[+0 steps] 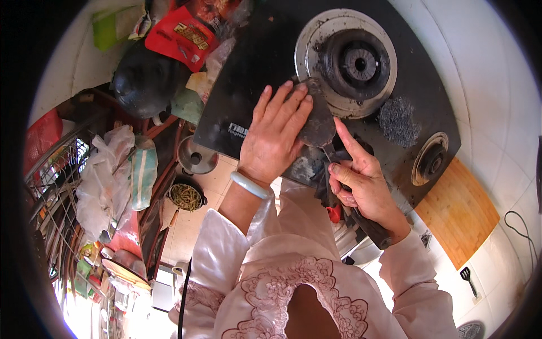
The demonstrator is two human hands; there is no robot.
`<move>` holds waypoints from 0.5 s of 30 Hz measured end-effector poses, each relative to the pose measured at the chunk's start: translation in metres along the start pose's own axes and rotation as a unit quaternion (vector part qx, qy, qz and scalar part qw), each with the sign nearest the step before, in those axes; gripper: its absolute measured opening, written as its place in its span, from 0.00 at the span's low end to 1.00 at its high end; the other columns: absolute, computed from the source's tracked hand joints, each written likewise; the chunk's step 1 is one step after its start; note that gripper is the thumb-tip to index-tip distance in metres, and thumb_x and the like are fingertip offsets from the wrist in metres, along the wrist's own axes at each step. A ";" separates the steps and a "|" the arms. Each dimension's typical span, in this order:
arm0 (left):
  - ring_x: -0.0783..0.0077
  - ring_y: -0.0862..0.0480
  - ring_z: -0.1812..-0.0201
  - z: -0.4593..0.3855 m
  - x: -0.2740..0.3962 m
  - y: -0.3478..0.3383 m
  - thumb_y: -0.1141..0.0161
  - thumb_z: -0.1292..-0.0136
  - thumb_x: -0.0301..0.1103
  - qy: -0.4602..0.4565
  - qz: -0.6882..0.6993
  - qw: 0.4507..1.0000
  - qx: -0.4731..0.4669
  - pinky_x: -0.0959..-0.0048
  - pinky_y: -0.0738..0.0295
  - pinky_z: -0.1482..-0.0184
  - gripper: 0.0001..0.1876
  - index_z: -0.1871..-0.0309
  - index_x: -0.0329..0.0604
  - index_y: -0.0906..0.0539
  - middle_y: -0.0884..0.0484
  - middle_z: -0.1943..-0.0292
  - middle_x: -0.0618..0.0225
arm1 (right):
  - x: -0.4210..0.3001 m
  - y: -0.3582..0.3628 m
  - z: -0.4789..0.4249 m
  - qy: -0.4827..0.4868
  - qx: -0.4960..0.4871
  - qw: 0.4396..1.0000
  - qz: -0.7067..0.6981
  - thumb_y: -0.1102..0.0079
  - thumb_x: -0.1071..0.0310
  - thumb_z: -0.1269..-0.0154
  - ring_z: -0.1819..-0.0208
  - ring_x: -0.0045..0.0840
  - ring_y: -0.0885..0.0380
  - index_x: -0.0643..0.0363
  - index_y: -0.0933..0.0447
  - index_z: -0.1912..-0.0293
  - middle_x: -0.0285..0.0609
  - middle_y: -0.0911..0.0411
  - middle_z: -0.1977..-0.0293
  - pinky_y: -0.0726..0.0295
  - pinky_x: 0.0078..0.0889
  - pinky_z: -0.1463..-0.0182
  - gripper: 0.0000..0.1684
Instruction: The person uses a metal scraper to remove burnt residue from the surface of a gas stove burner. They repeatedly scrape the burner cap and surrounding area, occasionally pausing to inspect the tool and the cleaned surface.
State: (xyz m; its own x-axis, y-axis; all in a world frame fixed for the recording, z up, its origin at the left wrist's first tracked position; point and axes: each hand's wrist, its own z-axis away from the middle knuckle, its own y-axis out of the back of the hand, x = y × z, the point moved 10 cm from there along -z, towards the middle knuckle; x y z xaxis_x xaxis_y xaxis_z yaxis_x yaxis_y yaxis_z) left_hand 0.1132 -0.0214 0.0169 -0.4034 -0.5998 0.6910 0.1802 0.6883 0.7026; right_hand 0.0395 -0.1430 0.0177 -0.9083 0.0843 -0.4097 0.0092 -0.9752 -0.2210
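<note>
My right hand (360, 182) is closed on the dark handle of a metal spatula (319, 123), its index finger stretched along the blade's base. Over the black gas stove (254, 63), the broad, stained blade reaches up to the rim of the large burner (360, 63). My left hand (275, 131), with a pale bangle at the wrist, lies palm down with its fingertips on the blade's left edge. Below the blade, a dark crumpled cloth (324, 186) hangs at the stove's front edge. A steel wool scourer (399, 122) lies on the stove, right of my right hand.
A smaller burner (431, 159) and a wooden board (461, 212) are at the right. At the left stand a dark rounded pot (146, 80), a red packet (182, 38) and a wire rack with plastic bags (103, 182). A pan of green food (186, 197) stands lower down.
</note>
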 end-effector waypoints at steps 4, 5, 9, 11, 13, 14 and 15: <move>0.52 0.30 0.30 -0.001 0.001 0.006 0.33 0.55 0.23 0.012 0.018 1.000 0.016 0.49 0.41 0.26 0.36 0.36 0.38 0.24 0.26 0.34 0.57 | -0.011 0.001 -0.004 0.020 0.009 1.000 -0.018 0.51 0.76 0.26 0.86 0.10 0.43 0.39 0.53 0.21 0.36 0.29 0.79 0.42 0.14 0.82 0.42; 0.51 0.30 0.30 -0.001 0.001 0.009 0.35 0.54 0.21 0.011 0.026 0.999 0.024 0.49 0.41 0.27 0.33 0.37 0.38 0.23 0.25 0.35 0.57 | -0.013 0.000 -0.004 0.018 0.009 1.000 -0.024 0.51 0.76 0.26 0.86 0.11 0.43 0.39 0.53 0.21 0.36 0.29 0.79 0.42 0.14 0.83 0.42; 0.48 0.25 0.34 0.002 -0.005 0.030 0.46 0.51 0.10 0.003 0.084 0.991 0.107 0.51 0.37 0.30 0.29 0.43 0.35 0.19 0.20 0.40 0.54 | -0.010 0.008 -0.002 0.021 0.027 0.999 0.028 0.52 0.78 0.28 0.85 0.10 0.42 0.39 0.53 0.21 0.35 0.29 0.79 0.41 0.14 0.82 0.43; 0.48 0.23 0.36 0.001 -0.010 0.048 0.47 0.51 0.09 0.012 0.100 0.980 0.171 0.52 0.33 0.32 0.27 0.45 0.34 0.18 0.19 0.42 0.53 | -0.003 0.014 0.002 0.010 0.032 0.999 0.040 0.51 0.78 0.28 0.83 0.08 0.41 0.39 0.53 0.21 0.33 0.29 0.78 0.41 0.13 0.81 0.43; 0.48 0.22 0.38 -0.007 -0.012 0.062 0.48 0.50 0.09 0.045 0.092 0.975 0.196 0.56 0.30 0.35 0.25 0.47 0.32 0.18 0.18 0.45 0.52 | 0.002 0.020 0.004 0.008 0.037 0.998 0.047 0.50 0.78 0.28 0.83 0.09 0.40 0.39 0.53 0.21 0.34 0.28 0.78 0.41 0.13 0.80 0.44; 0.47 0.22 0.38 -0.009 -0.015 0.064 0.48 0.50 0.09 0.057 0.085 0.973 0.208 0.57 0.30 0.35 0.25 0.47 0.32 0.18 0.18 0.45 0.53 | 0.004 0.021 0.006 0.007 0.042 0.998 0.051 0.50 0.78 0.28 0.83 0.09 0.40 0.39 0.53 0.21 0.34 0.28 0.78 0.40 0.13 0.80 0.44; 0.47 0.22 0.37 -0.011 -0.018 0.067 0.48 0.50 0.09 0.066 0.081 0.970 0.221 0.57 0.31 0.34 0.24 0.47 0.32 0.18 0.18 0.45 0.53 | 0.005 0.023 0.007 0.009 0.050 0.997 0.055 0.50 0.78 0.29 0.83 0.09 0.40 0.39 0.53 0.21 0.34 0.28 0.78 0.40 0.13 0.80 0.44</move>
State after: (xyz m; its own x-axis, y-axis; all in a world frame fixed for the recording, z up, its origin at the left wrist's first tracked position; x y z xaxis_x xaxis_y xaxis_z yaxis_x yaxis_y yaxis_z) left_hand 0.1428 0.0310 0.0529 -0.2787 -0.4961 0.8223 -0.1822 0.8680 0.4619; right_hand 0.0324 -0.1669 0.0173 -0.8968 -0.0209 -0.4419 0.0653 -0.9942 -0.0854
